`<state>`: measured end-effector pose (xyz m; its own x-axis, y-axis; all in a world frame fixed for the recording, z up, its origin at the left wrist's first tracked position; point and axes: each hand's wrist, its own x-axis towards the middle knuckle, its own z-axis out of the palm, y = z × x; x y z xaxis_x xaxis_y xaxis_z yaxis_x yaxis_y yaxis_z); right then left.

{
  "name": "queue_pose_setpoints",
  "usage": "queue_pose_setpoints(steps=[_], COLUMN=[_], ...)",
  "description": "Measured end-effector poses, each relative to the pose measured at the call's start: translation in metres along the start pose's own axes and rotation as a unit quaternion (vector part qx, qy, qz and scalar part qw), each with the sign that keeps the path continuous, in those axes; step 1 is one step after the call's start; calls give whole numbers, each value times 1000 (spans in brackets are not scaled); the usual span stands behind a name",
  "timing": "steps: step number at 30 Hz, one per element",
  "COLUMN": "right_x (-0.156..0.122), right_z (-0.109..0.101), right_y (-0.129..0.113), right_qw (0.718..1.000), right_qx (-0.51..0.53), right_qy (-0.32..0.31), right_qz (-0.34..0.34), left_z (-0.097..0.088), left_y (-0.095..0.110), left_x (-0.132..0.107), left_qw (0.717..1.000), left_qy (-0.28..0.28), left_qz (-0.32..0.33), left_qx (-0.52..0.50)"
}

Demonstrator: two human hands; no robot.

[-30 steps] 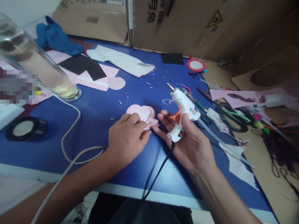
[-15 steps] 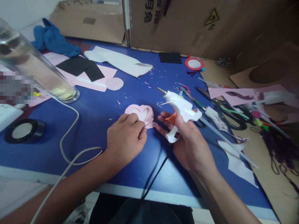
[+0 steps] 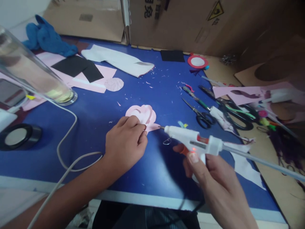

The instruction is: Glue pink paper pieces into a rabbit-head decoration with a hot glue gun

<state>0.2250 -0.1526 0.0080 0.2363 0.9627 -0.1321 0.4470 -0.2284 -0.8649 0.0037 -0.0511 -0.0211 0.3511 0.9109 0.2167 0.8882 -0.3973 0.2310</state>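
Mid-frame, the left hand (image 3: 125, 144) is pinching the pink paper flower (image 3: 143, 113) on the table (image 3: 95, 114) while the right hand (image 3: 214, 178), closed round the glue gun (image 3: 190, 141), is swinging its once-upturned nozzle onto a petal.

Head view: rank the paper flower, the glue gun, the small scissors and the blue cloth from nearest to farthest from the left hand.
1. paper flower: pinched at its edge by the left hand itself.
2. glue gun: just to the right, nozzle at the flower's edge.
3. small scissors: farther right, lying flat.
4. blue cloth: far back-left corner.
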Motion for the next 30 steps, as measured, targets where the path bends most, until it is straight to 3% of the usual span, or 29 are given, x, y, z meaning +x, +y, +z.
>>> queue_pose_setpoints(steps=[8,30], right_x=[7,16], right_z=[19,28], right_y=[-7,-13], right_qw=[997,985], right_qx=[-42,-117], right_qy=[-33,-21], right_qz=[-53,-124], left_z=[-1,1], left_y=[-2,-4], left_x=[0,-2], left_qw=[1000,999], left_qy=[1,20], left_qz=[14,42], left_qx=[3,-17])
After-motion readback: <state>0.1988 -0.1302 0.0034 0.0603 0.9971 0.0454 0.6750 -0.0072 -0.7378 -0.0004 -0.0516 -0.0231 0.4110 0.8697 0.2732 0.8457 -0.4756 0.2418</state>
